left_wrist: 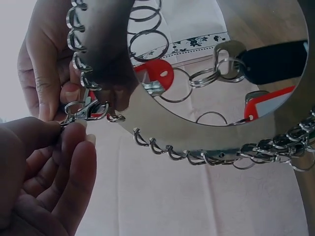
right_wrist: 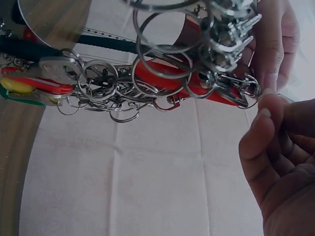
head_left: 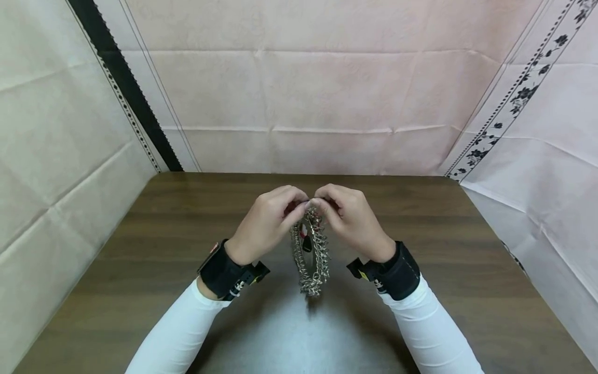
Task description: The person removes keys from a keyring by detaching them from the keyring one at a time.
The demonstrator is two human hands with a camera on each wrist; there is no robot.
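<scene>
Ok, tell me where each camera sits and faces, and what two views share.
Head: on the head, facing forward and down at the brown wooden table; left hand, right hand and white sleeves show.
Left wrist: on the left wrist, facing a flat silver metal ring; both hands show.
Right wrist: on the right wrist, facing clustered silver rings and a red plastic tag; both hands show.
Both wrist views share pale creased cloth behind.
</scene>
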